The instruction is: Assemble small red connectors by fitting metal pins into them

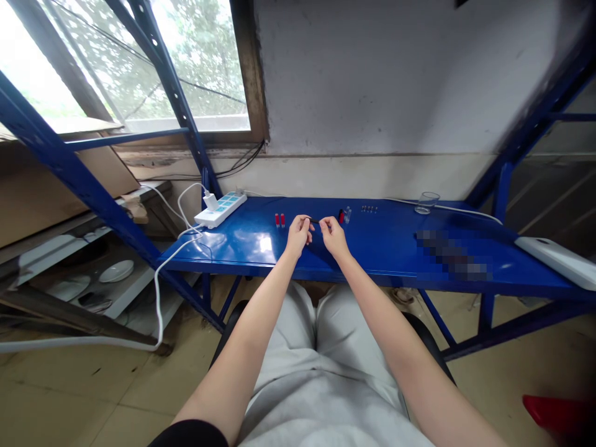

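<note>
Left of a thin black stick point(315, 220), two red tubes point(282, 220) rest on the blue table point(382, 248); right of it, a red-and-black piece point(341, 217) sits beside clear pieces point(347, 215). The left hand point(299, 233) and right hand point(334, 235) pinch the stick's opposite ends in their fingertips.

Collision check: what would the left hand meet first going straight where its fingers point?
Probably the right hand, across the dark slim item between both hands; exact depth is unclear.
</note>
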`<act>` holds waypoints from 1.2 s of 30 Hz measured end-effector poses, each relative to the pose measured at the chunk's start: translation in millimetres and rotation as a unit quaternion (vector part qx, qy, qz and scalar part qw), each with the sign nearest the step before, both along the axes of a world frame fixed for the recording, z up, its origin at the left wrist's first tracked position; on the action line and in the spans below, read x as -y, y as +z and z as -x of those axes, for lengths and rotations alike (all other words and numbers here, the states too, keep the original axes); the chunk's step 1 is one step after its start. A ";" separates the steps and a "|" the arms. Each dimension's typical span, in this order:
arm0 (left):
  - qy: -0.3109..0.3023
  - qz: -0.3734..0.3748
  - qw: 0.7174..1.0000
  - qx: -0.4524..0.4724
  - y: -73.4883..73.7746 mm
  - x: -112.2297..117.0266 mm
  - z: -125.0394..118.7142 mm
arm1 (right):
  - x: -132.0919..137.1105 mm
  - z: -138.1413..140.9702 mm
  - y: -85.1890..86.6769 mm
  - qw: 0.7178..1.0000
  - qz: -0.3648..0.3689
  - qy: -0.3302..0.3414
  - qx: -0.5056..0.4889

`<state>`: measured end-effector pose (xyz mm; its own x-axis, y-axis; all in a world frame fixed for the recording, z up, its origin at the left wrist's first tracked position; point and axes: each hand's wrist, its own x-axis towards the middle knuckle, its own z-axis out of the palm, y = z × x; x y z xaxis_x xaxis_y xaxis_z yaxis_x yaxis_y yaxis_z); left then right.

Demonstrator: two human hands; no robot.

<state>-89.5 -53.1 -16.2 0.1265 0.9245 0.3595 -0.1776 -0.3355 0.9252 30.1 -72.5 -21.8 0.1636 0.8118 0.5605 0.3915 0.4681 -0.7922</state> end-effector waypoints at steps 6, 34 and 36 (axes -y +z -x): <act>0.025 -0.008 0.999 -0.025 1.2 2.0 -1.5 | 2.7 -0.8 2.4 1.000 -0.027 -0.013 0.002; 0.093 0.017 0.995 -0.009 1.0 0.3 1.0 | 4.7 2.9 2.7 1.000 -0.002 0.025 0.013; 0.094 0.004 0.995 -0.012 0.8 0.0 0.7 | 3.2 3.0 1.5 1.000 0.007 0.018 0.002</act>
<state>-90.2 -53.0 -15.4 -0.0409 0.9357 0.3503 -0.0898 -0.3526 0.9314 27.0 -75.7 -20.3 0.1309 0.8246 0.5504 0.3780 0.4717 -0.7966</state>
